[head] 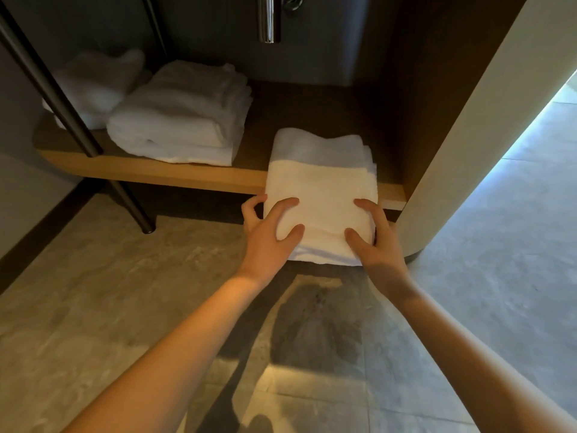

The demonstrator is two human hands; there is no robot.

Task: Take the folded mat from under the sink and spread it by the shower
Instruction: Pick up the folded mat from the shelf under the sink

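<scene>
A white folded mat (321, 185) sticks out over the front edge of the low wooden shelf (175, 175) under the sink, its rear part still on the shelf. My left hand (268, 232) grips the mat's near left corner, fingers on top. My right hand (373, 235) grips the near right corner the same way. The mat's underside is hidden.
A stack of folded white towels (184, 120) lies on the shelf to the left, with a looser white towel (96, 85) behind it. A dark metal leg (62, 101) crosses at the left. A chrome drain pipe (269, 20) hangs above. A curved beige wall (462, 145) stands on the right, over grey floor tiles (499, 245).
</scene>
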